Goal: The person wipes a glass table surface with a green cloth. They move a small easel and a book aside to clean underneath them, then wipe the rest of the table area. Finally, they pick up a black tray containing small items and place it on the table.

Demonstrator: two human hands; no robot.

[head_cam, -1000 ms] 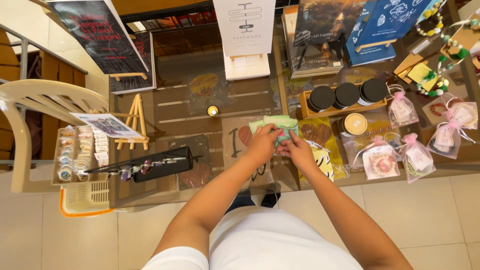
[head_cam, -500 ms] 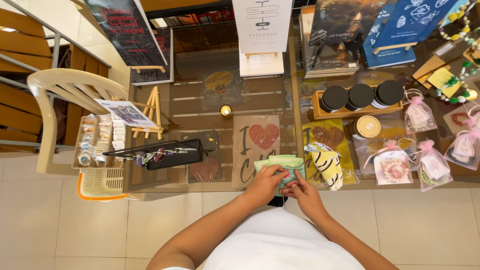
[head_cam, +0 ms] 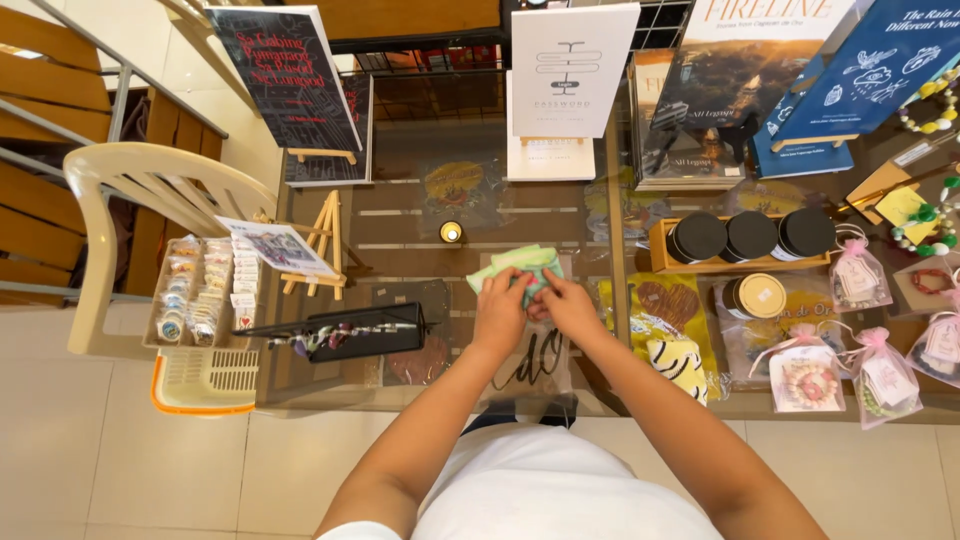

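Note:
A light green cloth (head_cam: 520, 262) lies bunched on the glass tabletop (head_cam: 400, 235) in front of me. My left hand (head_cam: 500, 310) and my right hand (head_cam: 567, 304) both press and grip its near edge, side by side. Under the hands sits a clear packet with dark lettering (head_cam: 535, 365). Just beyond the cloth, to the left, stands a small yellow-lidded jar (head_cam: 451, 232).
A black tray of trinkets (head_cam: 345, 332) lies left. Right are a yellow packet (head_cam: 668, 330), three black-lidded jars in a wooden holder (head_cam: 750, 240) and pink gift bags (head_cam: 860, 370). Books and a white sign (head_cam: 570, 70) stand behind. A plastic chair (head_cam: 150, 190) is far left.
Both hands with the green cloth have moved farther onto the table, away from my body. The view shifted slightly.

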